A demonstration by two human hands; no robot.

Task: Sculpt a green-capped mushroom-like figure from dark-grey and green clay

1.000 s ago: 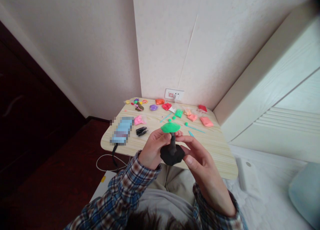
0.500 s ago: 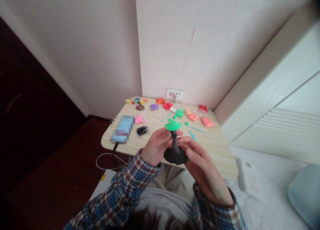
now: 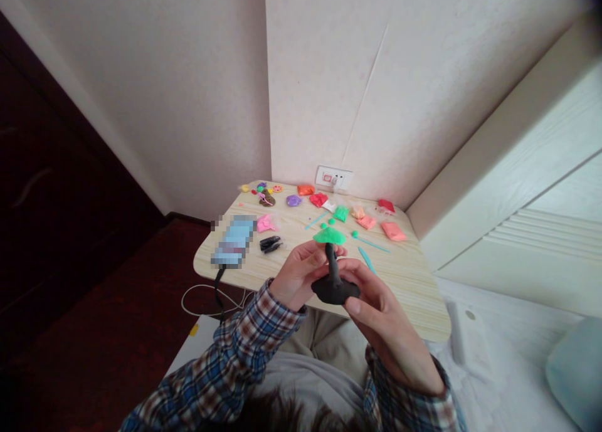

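Between my hands, above the table's near edge, is a clay tree (image 3: 333,269) with a flat green top, a dark grey trunk and a wide black base. My left hand (image 3: 301,272) is closed around the upper trunk from the left, just under the green top. My right hand (image 3: 376,297) grips the black base at its right side, thumb in front; its other fingers are partly hidden behind the tree. Small green clay balls (image 3: 332,222) lie on the table just beyond the tree's top.
On the wooden table (image 3: 409,288) are a blurred-out phone (image 3: 235,241), black packets (image 3: 270,244), a pink clay packet (image 3: 266,223), a green packet (image 3: 341,214), a salmon packet (image 3: 393,231), a brown clay figure (image 3: 267,198) and a blue tool (image 3: 367,259). A wall socket (image 3: 333,178) sits behind.
The tree has tilted a little in my hands, so its green top shows flatter and its base has swung slightly right. The whole view has shifted slightly.
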